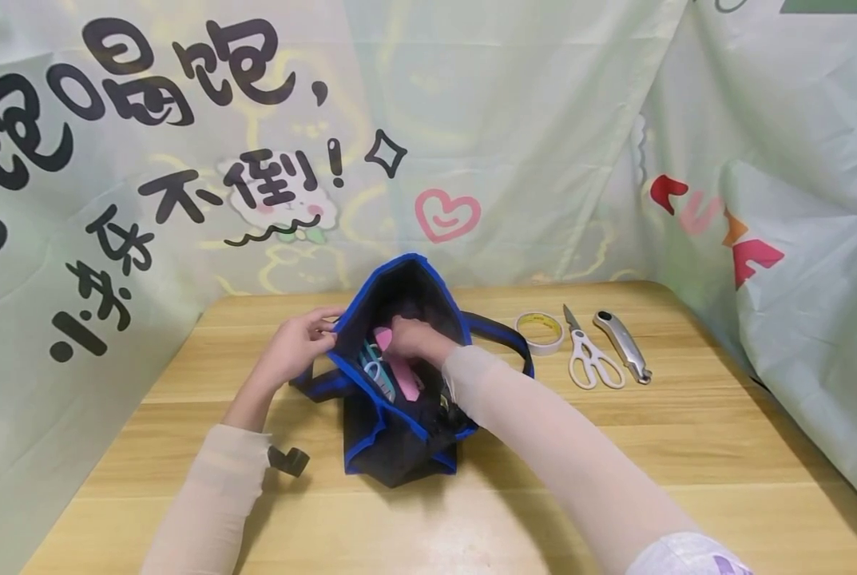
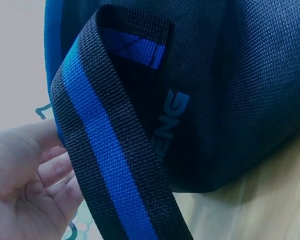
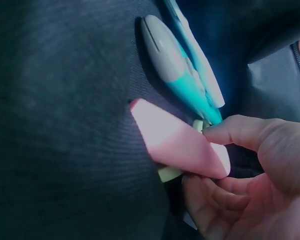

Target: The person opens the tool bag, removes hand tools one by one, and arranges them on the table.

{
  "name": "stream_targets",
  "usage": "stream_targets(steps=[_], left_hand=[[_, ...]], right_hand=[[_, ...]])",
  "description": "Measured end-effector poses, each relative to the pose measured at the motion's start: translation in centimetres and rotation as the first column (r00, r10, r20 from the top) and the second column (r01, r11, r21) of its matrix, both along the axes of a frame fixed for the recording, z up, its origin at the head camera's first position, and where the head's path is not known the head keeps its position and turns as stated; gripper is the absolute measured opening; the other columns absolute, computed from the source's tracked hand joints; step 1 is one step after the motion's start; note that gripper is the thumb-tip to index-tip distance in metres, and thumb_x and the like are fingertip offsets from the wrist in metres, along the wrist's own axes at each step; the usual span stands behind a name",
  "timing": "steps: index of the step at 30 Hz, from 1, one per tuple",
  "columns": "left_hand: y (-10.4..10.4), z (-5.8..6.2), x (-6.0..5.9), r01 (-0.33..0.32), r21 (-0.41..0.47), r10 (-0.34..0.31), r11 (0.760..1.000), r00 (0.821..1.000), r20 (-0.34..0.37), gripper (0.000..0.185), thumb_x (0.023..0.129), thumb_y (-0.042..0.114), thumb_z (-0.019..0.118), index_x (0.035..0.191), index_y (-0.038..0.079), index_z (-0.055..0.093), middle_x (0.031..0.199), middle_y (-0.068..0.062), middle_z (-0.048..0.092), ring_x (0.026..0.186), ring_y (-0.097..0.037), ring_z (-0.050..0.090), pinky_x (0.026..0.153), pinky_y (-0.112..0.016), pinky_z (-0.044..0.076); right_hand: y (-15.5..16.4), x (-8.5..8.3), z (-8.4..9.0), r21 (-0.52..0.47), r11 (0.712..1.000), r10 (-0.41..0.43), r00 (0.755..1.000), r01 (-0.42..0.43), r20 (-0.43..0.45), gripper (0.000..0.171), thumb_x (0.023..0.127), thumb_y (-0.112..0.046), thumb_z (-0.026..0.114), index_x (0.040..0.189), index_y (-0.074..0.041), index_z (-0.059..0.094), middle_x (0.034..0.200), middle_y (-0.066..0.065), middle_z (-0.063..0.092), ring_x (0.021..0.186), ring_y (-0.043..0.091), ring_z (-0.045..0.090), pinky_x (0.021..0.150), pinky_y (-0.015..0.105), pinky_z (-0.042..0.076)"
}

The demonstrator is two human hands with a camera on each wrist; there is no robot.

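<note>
A black tool bag with blue trim (image 1: 399, 455) stands with its mouth spread open on the wooden table. My left hand (image 1: 295, 347) pinches the bag's left rim, thumb at the edge and fingers partly behind the blue-striped strap (image 2: 97, 125). Inside the bag is my right hand (image 1: 417, 339). In the right wrist view its thumb and fingers grip a smooth, tapered pink object (image 3: 175, 137) from both sides; I cannot tell its kind. Beside it lie a grey-and-teal tool (image 3: 172, 60) and a slim pale-teal piece (image 3: 200, 57). A yellowish bit shows under the pink object.
Right of the bag lie a roll of tape (image 1: 539, 333), white-handled scissors (image 1: 593, 359) and a silver utility knife (image 1: 624, 347). One bag strap (image 1: 503, 331) loops toward the tape. Printed cloth (image 1: 529, 160) hangs behind the table (image 1: 255, 519) and along its sides.
</note>
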State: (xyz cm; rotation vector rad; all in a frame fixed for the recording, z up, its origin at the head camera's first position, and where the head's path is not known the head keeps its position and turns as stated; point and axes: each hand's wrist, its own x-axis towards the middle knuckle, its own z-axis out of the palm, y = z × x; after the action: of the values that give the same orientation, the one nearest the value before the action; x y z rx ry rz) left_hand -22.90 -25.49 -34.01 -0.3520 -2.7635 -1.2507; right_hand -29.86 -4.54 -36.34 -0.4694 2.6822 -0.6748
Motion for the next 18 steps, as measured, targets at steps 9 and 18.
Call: stream_targets(steps=[9,18], left_hand=[[-0.02,0.02,-0.02,0.001,-0.010,-0.001,1.000,1.000,0.007,0.045,0.092,0.006,0.060,0.137,0.010,0.057,0.112,-0.020,0.068,0.101,-0.035,0.066,0.077,-0.043,0.058],[0.03,-0.10,0.02,0.004,-0.002,-0.004,1.000,1.000,0.012,0.045,0.092,0.005,0.060,0.137,0.009,0.057,0.111,-0.019,0.068,0.101,-0.035,0.066,0.078,-0.043,0.058]], right_hand=[[0.68,-0.15,0.12,0.025,1.000,0.010,0.997,-0.008,-0.078,0.050,0.084,-0.026,0.072,0.124,-0.004,0.052,0.099,0.010,0.062,0.082,0.024,0.061,0.078,0.036,0.053],[0.90,-0.01,-0.27,0.014,1.000,0.021,0.999,-0.021,-0.046,0.049,0.082,-0.027,0.074,0.120,-0.005,0.053,0.089,0.007,0.062,0.077,0.023,0.062,0.074,0.035,0.053]])
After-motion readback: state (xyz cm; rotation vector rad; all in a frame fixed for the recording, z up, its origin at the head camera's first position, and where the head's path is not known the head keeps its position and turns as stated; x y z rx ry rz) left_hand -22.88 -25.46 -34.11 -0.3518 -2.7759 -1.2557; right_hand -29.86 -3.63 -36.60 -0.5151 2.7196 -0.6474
